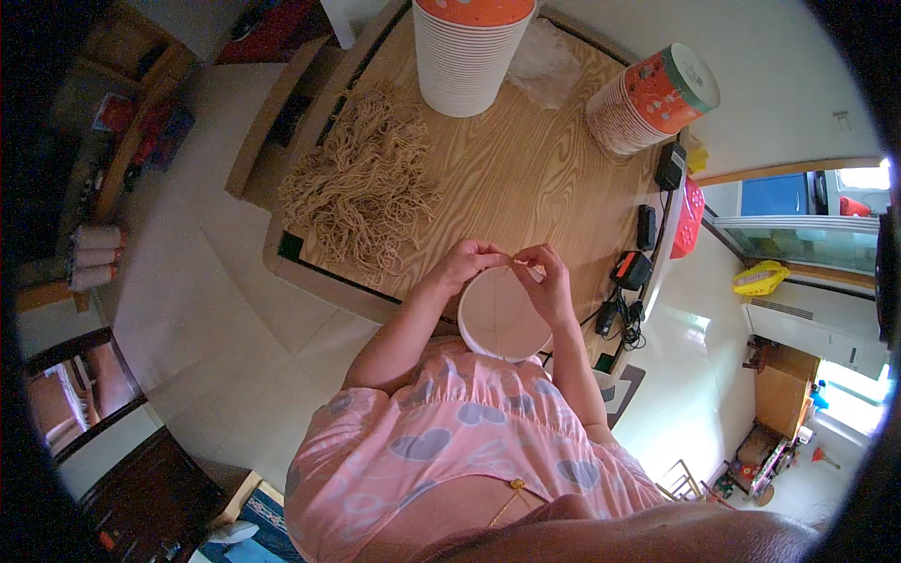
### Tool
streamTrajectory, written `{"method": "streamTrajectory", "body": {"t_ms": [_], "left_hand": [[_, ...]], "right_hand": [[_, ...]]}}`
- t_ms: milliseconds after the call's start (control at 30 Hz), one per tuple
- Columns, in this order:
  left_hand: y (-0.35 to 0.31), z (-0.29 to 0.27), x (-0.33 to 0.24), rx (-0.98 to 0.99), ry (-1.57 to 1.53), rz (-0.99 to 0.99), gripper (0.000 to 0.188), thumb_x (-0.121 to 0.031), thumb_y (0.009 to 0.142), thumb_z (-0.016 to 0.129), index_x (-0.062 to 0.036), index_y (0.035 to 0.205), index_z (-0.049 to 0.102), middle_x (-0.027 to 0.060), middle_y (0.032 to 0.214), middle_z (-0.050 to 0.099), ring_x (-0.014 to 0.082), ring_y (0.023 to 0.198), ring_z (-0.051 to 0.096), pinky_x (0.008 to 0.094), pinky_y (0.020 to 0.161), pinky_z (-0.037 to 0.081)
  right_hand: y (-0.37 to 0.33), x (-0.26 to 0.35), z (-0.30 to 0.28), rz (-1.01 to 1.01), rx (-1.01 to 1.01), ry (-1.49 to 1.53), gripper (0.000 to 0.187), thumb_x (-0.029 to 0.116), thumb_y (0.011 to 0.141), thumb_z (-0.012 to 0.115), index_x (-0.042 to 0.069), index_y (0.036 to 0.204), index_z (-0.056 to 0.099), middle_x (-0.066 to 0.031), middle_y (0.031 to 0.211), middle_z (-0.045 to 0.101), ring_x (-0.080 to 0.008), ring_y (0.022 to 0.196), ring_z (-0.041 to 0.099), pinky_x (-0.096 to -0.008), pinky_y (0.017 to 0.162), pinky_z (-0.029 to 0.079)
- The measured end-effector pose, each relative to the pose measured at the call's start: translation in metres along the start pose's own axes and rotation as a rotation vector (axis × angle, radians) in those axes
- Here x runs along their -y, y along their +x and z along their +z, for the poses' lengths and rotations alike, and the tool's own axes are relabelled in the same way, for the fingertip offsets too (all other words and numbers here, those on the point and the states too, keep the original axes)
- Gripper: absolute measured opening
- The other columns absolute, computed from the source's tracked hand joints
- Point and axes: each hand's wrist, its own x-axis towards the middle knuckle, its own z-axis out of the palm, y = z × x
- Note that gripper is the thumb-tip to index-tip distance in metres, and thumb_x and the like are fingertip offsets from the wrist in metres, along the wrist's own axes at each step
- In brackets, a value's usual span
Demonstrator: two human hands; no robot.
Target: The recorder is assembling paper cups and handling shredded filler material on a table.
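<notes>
A round white paper bucket (507, 319) stands close against my body at the table's near edge, and a thin string (495, 302) runs across its pale round face. At the far rim, my left hand (464, 266) pinches the string between thumb and fingertips. Facing it, my right hand (547, 280) is closed too, its fingertips meeting the left ones on the string at the rim. The exact knot or loop between the fingers is too small to make out. Left of the bucket lies a loose heap of beige strings (361, 188).
On the wood-grain table (507, 178) stand a tall stack of white buckets (469, 61) and a tilted stack of orange-patterned buckets (648, 98). A clear plastic bag (546, 66) lies between them. Black adapters (632, 270) with cables line the right edge.
</notes>
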Motion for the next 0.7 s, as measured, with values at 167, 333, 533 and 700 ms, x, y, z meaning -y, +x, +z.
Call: {"method": "streamTrajectory", "body": {"t_ms": [167,333,533,700], "left_hand": [[0.0022,-0.004,0.0053,-0.005,0.002,0.007,0.014,-0.018,0.079,0.062,-0.0053,0.085,0.063,-0.0001,0.076,0.062,0.0081,0.066,0.056,0.0219,0.06,0.045],[0.002,-0.0021,0.0039,-0.013,-0.004,-0.008,0.015,-0.018,0.078,0.063,-0.0049,0.086,0.063,0.0006,0.077,0.062,0.0088,0.067,0.057,0.0222,0.061,0.046],[0.0045,-0.005,0.007,-0.008,-0.011,-0.01,0.015,-0.017,0.078,0.063,-0.0044,0.085,0.063,0.0011,0.077,0.063,0.0095,0.067,0.058,0.0228,0.061,0.046],[0.0049,-0.0063,0.0078,-0.011,-0.007,-0.013,0.015,-0.017,0.078,0.063,-0.0049,0.086,0.064,0.0012,0.077,0.063,0.0091,0.067,0.058,0.0226,0.06,0.046]], "right_hand": [[-0.0007,-0.0006,0.0007,0.007,-0.017,0.012,0.013,0.002,0.071,0.066,0.002,0.081,0.057,-0.0053,0.079,0.055,-0.0151,0.073,0.052,-0.0253,0.067,0.043],[-0.0013,0.0011,0.0003,0.0,-0.012,0.018,0.015,0.002,0.069,0.067,0.002,0.08,0.056,-0.0049,0.078,0.054,-0.0155,0.073,0.052,-0.0254,0.067,0.043],[0.0007,0.0029,0.0001,-0.042,0.016,-0.003,0.015,0.001,0.068,0.067,0.002,0.08,0.057,-0.0049,0.079,0.054,-0.0154,0.073,0.052,-0.0255,0.067,0.043],[0.0014,0.0044,0.0011,-0.014,0.0,0.011,0.013,0.001,0.069,0.066,0.002,0.079,0.058,-0.0055,0.079,0.055,-0.0155,0.074,0.052,-0.0257,0.067,0.043]]}}
